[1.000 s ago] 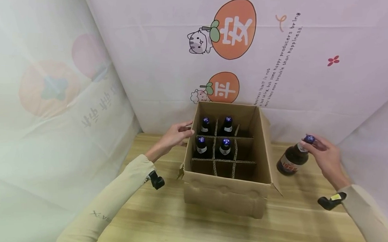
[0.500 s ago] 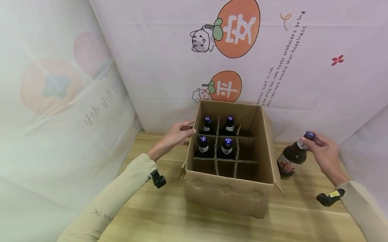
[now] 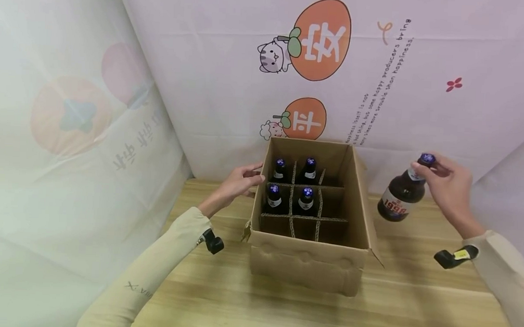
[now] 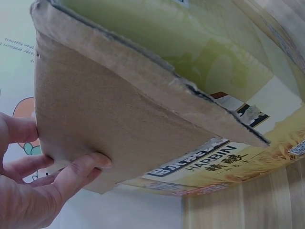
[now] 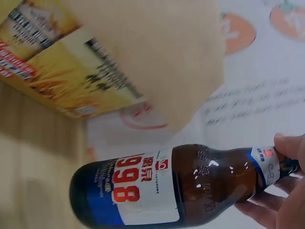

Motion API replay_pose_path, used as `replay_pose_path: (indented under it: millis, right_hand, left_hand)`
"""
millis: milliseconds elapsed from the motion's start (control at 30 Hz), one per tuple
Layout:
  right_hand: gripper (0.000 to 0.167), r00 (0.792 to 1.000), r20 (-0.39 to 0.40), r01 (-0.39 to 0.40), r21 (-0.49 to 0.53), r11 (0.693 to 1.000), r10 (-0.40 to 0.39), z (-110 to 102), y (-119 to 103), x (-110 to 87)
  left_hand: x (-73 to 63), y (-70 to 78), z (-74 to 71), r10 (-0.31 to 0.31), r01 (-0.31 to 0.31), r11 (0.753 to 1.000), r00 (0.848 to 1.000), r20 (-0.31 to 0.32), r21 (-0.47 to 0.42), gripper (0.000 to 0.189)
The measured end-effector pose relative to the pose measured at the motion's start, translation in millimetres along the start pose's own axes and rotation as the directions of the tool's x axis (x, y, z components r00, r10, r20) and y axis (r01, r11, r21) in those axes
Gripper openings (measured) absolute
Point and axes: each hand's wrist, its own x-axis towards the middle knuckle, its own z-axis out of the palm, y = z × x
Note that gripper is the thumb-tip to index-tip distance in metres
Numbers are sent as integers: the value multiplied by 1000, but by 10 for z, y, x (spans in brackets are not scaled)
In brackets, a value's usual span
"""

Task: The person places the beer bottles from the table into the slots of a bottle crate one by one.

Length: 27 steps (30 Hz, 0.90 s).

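Note:
A brown beer bottle with a white, red and blue "1998" label is tilted in the air right of the box. My right hand grips it by the neck, below the blue cap; the right wrist view shows the bottle lengthwise. An upright cardboard box with dividers stands open-topped on the table, several capped bottles in its left and middle columns. My left hand holds the box's left side. In the left wrist view, thumb and fingers pinch a cardboard flap; some fingertips are hidden.
The wooden table meets a white printed cloth behind the box, with more cloth at left and right. Flaps hang outside the box. Cells in its right column and front row hold no visible bottles.
My right hand has raised the bottle off the table and moved it slightly right and away. Its label has turned to face forward. My left hand stays at the box.

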Motion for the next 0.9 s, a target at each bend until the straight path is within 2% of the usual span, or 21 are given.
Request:
replay_pose_path:
  millis: [67, 267, 500, 667, 900]
  right_hand:
    - [50, 1000, -18, 22, -9, 1000, -23, -17, -131, 11]
    - [32, 996, -54, 75, 56, 996, -72, -69, -486, 55]
    - [29, 982, -67, 181, 47, 982, -178, -89, -857, 73]
    - [31, 967, -80, 249, 80, 965, -242, -28, -1164, -19]
    - [32, 956, -23, 294, 102, 950, -293, 88, -1586, -159]
  left_hand:
    - [1, 2, -2, 4, -4, 1000, 1000, 5, -8, 63]
    - [15, -9, -17, 25, -25, 1000, 1000, 17, -17, 64]
    - [3, -10, 15, 18, -18, 1000, 1000, 15, -25, 63]
    - [-10, -14, 21, 14, -14, 1000, 1000, 9, -24, 63]
    - [4, -9, 30, 15, -15, 1000, 1000, 2, -26, 64]
